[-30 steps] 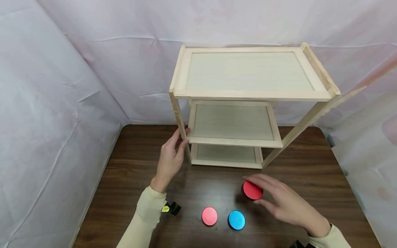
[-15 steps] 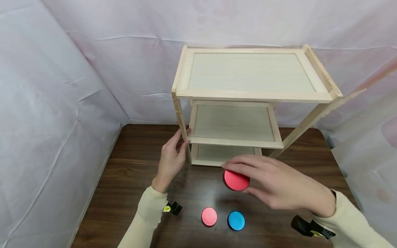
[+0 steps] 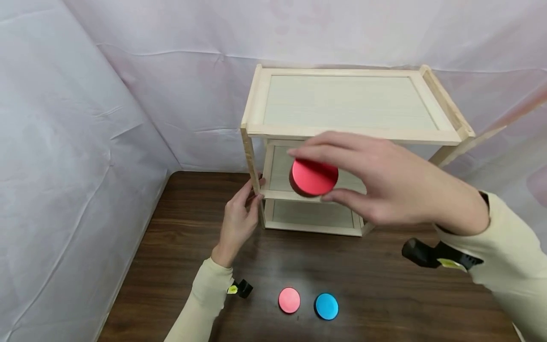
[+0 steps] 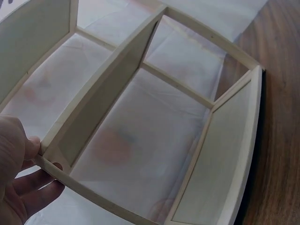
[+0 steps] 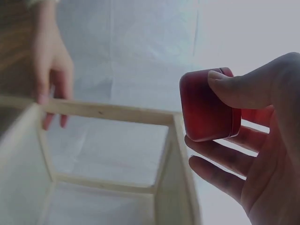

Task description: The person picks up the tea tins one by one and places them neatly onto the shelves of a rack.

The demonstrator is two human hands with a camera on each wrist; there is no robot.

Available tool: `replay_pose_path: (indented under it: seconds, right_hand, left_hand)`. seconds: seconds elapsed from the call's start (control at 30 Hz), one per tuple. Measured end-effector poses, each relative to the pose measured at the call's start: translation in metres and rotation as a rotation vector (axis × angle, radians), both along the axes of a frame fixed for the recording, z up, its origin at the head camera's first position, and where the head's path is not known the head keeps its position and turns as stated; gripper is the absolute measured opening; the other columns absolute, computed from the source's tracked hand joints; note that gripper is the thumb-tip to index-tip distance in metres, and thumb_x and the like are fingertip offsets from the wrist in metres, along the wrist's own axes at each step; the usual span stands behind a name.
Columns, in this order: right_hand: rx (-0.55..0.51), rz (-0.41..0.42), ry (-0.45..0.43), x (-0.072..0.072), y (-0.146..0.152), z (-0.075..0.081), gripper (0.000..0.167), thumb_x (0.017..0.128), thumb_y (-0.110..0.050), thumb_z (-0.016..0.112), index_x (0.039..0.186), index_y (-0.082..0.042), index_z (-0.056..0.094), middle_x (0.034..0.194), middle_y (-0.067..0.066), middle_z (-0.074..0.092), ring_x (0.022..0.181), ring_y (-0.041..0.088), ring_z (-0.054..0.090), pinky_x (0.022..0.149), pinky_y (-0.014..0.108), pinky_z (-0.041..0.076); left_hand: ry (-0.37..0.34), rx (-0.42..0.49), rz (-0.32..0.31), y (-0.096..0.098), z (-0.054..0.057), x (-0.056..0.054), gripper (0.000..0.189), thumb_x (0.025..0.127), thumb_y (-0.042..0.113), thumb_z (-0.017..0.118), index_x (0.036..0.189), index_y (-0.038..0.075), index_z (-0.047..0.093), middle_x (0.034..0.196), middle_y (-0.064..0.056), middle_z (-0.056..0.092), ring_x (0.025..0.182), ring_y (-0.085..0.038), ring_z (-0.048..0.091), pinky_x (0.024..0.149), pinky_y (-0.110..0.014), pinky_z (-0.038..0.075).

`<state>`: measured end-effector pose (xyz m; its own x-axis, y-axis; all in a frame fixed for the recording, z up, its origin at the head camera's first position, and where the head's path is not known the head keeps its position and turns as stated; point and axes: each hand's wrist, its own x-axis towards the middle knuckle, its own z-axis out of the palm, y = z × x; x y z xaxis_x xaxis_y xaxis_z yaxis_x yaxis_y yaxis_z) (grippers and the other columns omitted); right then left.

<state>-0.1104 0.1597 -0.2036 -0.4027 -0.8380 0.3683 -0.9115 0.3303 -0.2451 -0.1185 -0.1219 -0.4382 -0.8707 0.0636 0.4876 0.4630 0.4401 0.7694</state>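
My right hand (image 3: 391, 183) holds a round red tin (image 3: 315, 179) between thumb and fingers, in front of the middle shelf (image 3: 278, 166) of a pale wooden rack (image 3: 350, 102). Seen from the right wrist, the tin (image 5: 204, 105) has rounded edges and a seam near one end. My left hand (image 3: 237, 223) grips the rack's front left post by the middle shelf; in the left wrist view its thumb and fingers (image 4: 42, 190) lie around the joint of post and shelf. The right hand hides part of the middle shelf and the right post.
A pink round tin (image 3: 289, 300) and a blue one (image 3: 326, 306) stand side by side on the dark wooden table (image 3: 188, 213), nearer to me than the rack. White cloth (image 3: 171, 95) hangs behind the rack and along both sides.
My right hand has lifted the red tin off the table and carried it up and leftward to the front of the rack. The left hand keeps its grip on the post.
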Motion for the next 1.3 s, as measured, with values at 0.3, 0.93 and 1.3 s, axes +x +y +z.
replay_pose_path:
  seconds: [0.3, 0.93, 1.3]
  right_hand:
    - [-0.071, -0.043, 0.017, -0.043, -0.016, 0.010, 0.071, 0.091, -0.013, 0.083, 0.155, -0.021, 0.054, 0.146, -0.008, 0.061, 0.122, 0.008, 0.060, 0.099, 0.028, 0.054]
    - [0.004, -0.325, -0.163, -0.064, -0.050, 0.035, 0.056, 0.100, -0.013, 0.070, 0.153, -0.009, 0.054, 0.133, 0.010, 0.065, 0.115, 0.025, 0.059, 0.106, 0.044, 0.046]
    - [0.015, -0.348, -0.189, -0.072, -0.059, 0.034, 0.056, 0.100, -0.011, 0.066, 0.154, -0.009, 0.053, 0.136, 0.010, 0.063, 0.119, 0.024, 0.058, 0.110, 0.044, 0.045]
  left_hand:
    - [0.000, -0.008, 0.013, 0.003, -0.001, 0.000, 0.054, 0.103, 0.000, 0.064, 0.154, 0.012, 0.054, 0.144, -0.009, 0.068, 0.120, -0.025, 0.072, 0.096, -0.039, 0.063]
    - [0.017, -0.002, 0.004, 0.007, 0.000, 0.002, 0.052, 0.102, -0.002, 0.065, 0.152, 0.005, 0.055, 0.141, -0.012, 0.069, 0.115, -0.030, 0.073, 0.094, -0.041, 0.063]
    - [0.006, -0.008, 0.027, 0.005, 0.001, 0.002, 0.052, 0.101, -0.002, 0.066, 0.152, 0.007, 0.056, 0.141, -0.010, 0.070, 0.114, -0.026, 0.073, 0.095, -0.040, 0.063]
